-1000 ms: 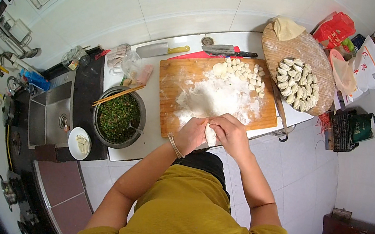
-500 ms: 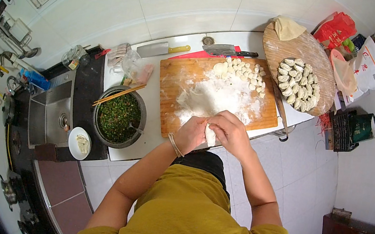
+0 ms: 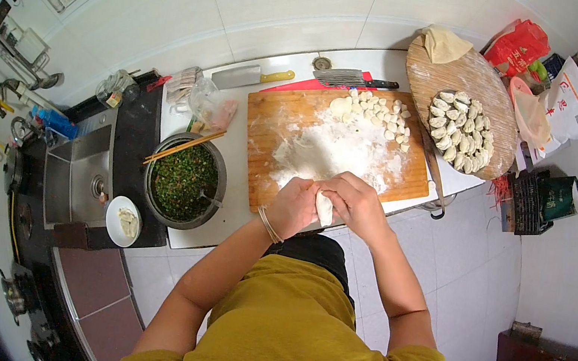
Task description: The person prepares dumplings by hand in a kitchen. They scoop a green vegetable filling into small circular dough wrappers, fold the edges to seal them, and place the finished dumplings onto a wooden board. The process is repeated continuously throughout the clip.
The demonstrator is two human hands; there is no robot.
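Between my two hands, over the near edge of the wooden board [image 3: 267,113], is a white piece of dough [image 3: 324,209], long and hanging downward. My left hand [image 3: 294,208] is closed around its left side, and the fingers of my right hand [image 3: 355,204] pinch it from the right and above. The fingertips partly hide its upper end. Loose flour [image 3: 320,148] covers the middle of the board. Small cut dough pieces [image 3: 392,125] lie at its far right, beside a flat round wrapper [image 3: 342,106].
Left of the board stands a deep bowl of chopped green filling [image 3: 183,183] with chopsticks [image 3: 185,147] across it. A white bowl [image 3: 131,237] sits near the sink [image 3: 80,185]. Filled dumplings [image 3: 463,132] cover a plate on the round wooden board [image 3: 442,72]. Behind lie a cleaver [image 3: 241,76] and knife [image 3: 354,79].
Almost nothing differs. Both hands stay at the same spot with the dough, and the view has shifted very slightly.
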